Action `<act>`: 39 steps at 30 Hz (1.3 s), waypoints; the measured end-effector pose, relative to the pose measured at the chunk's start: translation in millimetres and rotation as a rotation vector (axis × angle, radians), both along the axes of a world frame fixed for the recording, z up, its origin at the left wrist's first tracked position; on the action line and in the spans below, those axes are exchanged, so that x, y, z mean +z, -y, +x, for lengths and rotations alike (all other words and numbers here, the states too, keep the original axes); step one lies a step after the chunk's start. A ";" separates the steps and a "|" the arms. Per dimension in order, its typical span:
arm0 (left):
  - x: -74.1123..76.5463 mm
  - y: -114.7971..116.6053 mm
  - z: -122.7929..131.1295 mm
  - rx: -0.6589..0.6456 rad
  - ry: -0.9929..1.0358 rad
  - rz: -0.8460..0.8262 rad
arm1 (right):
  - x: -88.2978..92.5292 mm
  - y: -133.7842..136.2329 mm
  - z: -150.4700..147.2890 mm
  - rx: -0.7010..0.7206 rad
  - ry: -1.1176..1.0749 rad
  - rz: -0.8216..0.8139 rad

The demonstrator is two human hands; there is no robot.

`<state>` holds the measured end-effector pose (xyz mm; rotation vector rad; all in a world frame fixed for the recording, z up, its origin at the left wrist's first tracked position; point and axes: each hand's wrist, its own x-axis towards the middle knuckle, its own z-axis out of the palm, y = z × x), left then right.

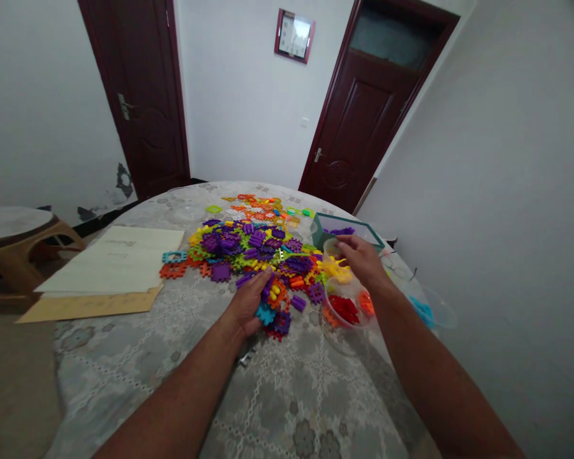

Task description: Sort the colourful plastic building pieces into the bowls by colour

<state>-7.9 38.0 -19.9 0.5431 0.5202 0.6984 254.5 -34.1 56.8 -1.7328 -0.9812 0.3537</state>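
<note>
Your left grip (246,303) is curled closed on teal and purple plastic interlocking pieces (266,312) at the near edge of the pile (234,242) on the counter (287,395); your right grip (358,258) stands partly open, holding nothing, just above yellow pieces (335,268) beside a clear bowl (337,322).

Glossy plastic building tiles (249,248)

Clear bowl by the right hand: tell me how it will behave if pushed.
The bowl looks like thin, light plastic, so it would probably slide easily over the tablecloth. Its thin wall may flex under a firm grip. The loose red pieces inside could shift and spill if it tips.
</note>
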 end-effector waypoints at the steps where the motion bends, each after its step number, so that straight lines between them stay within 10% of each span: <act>1: -0.2 0.4 0.6 0.000 0.006 -0.004 | -5.0 6.4 -14.9 0.074 0.052 -0.043; 11: -9.0 -3.6 2.7 -0.042 0.004 0.086 | -36.2 32.5 -138.7 0.383 0.443 -0.084; 23: -8.5 -6.1 1.5 -0.016 -0.110 0.114 | -45.2 47.7 -118.9 0.191 0.111 -0.038; 30: -4.9 -3.7 -0.2 -0.035 -0.070 0.075 | -18.1 82.8 -84.3 0.026 -0.093 0.076; 39: -6.3 -6.0 0.0 -0.025 -0.088 0.072 | -19.8 73.5 -100.9 0.118 -0.257 0.088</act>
